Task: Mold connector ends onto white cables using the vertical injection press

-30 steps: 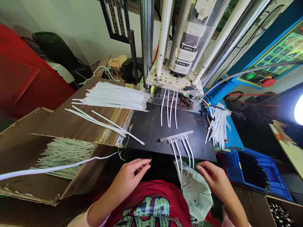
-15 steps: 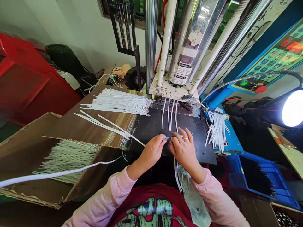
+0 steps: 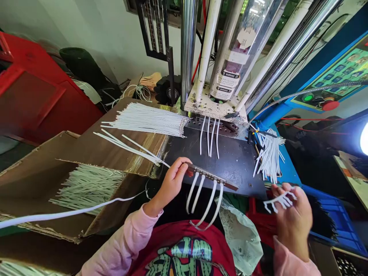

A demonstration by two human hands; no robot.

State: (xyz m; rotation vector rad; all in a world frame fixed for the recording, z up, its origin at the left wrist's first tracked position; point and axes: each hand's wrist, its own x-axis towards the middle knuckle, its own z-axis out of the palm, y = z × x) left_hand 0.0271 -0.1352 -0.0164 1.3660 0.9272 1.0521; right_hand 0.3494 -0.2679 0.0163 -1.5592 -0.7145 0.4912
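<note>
My left hand (image 3: 172, 180) is closed on one end of a narrow brown metal mould bar (image 3: 230, 185), which slants down to the right above the black plate's front edge. Several white cables (image 3: 213, 201) hang from the bar in curves toward my lap. Out to the right, my right hand (image 3: 299, 220), slightly blurred, grips a white branched plastic runner (image 3: 277, 201). Farther back, several more white cables (image 3: 211, 140) stick out from beneath the press head (image 3: 212, 107) and lie on the black plate (image 3: 186, 149).
A neat stack of white cables (image 3: 146, 120) and a few loose ones lie on the brown board at left. A cardboard box (image 3: 83, 230) holds more cables. At right are a cable bundle (image 3: 270, 153), a blue crate (image 3: 345, 234) and a plastic bag (image 3: 244, 237).
My hands have moved apart. The left now holds up the bar with cables hanging from it, while the right has swung far right with the white runner. The view has shifted slightly.
</note>
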